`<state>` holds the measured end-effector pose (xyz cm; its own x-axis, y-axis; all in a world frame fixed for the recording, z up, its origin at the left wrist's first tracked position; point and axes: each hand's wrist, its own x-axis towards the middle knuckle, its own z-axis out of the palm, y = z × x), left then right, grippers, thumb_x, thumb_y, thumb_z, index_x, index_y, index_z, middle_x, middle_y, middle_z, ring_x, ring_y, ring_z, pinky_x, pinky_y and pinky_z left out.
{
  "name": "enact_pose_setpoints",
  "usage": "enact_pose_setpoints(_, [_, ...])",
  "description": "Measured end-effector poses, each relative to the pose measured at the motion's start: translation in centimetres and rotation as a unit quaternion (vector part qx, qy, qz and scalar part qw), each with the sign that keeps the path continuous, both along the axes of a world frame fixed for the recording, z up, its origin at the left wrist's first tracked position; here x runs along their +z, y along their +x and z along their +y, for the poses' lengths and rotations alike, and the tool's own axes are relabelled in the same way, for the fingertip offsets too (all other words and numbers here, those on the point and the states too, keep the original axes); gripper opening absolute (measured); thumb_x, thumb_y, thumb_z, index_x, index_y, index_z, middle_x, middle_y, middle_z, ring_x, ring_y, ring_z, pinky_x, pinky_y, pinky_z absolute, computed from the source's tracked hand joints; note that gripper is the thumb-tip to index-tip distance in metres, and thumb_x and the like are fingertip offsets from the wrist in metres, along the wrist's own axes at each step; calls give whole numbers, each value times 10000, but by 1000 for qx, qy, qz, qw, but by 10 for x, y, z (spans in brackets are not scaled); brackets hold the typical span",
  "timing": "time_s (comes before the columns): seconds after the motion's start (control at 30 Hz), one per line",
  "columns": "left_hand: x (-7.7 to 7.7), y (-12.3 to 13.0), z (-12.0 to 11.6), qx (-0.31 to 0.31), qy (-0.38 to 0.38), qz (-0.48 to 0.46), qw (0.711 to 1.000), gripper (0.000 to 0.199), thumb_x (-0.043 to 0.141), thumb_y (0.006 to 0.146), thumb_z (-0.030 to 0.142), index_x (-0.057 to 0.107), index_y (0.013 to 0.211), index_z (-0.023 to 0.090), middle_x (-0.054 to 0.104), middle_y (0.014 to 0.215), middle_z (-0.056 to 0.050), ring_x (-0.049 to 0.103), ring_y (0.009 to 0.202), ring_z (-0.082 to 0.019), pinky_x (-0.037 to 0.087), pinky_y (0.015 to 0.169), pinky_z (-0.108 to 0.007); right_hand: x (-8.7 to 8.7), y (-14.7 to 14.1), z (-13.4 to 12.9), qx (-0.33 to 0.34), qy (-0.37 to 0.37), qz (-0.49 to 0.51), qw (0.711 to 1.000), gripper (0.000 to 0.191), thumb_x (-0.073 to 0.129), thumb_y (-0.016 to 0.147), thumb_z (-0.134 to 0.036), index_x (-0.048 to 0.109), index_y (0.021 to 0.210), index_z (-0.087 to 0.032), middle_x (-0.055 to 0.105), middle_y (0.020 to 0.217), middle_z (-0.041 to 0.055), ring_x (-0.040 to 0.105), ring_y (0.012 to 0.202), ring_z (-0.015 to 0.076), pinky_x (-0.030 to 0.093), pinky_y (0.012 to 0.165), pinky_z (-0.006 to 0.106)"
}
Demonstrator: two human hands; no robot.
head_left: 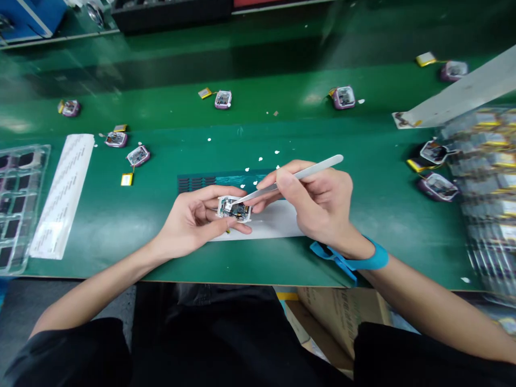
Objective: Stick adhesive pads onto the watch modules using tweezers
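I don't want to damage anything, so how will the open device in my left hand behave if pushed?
The open device probably feels light: the left hand alone supports it. Its white frame looks stiff, unlikely to bend. Its exposed circuitry, near the tweezers, seems fragile.

Small opened devices [223, 99] on green bench [262, 263]

From my remote post I see black cloth top [217, 344], matte, plain where visible. Wide, loose left sleeve [72, 352] and right sleeve [403, 352], both black, ending around elbows. Forearms bare below. Left hand [193, 220] and right hand [322, 199] bare. Bright blue flat wristband [373, 259] circles right wrist, loose blue ends [342, 263] dangling; I cannot tell its material.
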<state>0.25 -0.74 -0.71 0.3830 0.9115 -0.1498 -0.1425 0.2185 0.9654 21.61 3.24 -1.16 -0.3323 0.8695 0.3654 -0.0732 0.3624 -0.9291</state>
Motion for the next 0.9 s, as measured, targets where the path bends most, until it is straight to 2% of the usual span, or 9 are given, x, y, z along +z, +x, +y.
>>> enact_pose_setpoints(0.13, [1, -1, -1, 1, -10, -12, 1000, 301, 751, 881, 60, 708, 1159, 167, 819, 987, -13, 816, 816, -189, 644, 716, -166, 0, -1, -1, -6, 7, -11, 1000, 298, 592, 1056, -334, 783, 861, -213, 770, 853, 23, 745, 634, 127, 638, 594, 237])
enact_pose_setpoints(0.33, [1, 0, -1, 4, -13, 2, 1000, 302, 744, 877, 55, 694, 1160, 149, 818, 984, -20, 816, 799, -193, 635, 657, -152, -3, -3, -3, -10, -21, -15, 1000, 302, 600, 1051, -357, 783, 864, -207, 782, 914, 40, 740, 633, 131, 635, 611, 261])
enact_pose_setpoints(0.6, [2, -1, -3, 3, -13, -4, 1000, 316, 745, 891, 83, 685, 1194, 148, 819, 1020, -38, 817, 822, -209, 661, 717, -197, -1, -6, -5, -16, -44, 6, 999, 284, 590, 1058, -317, 772, 870, -209, 783, 835, 29, 745, 638, 147, 633, 615, 276])
enact_pose_setpoints(0.9, [2, -1, -5, 16, -18, 22, 999, 326, 763, 881, 124, 692, 1198, 149, 820, 1015, -58, 819, 801, -241, 700, 736, -290, 0, -5, -7, -44, -17, -54, 997, 316, 562, 1067, -345, 779, 861, -240, 775, 790, 21, 742, 637, 157, 649, 626, 298])
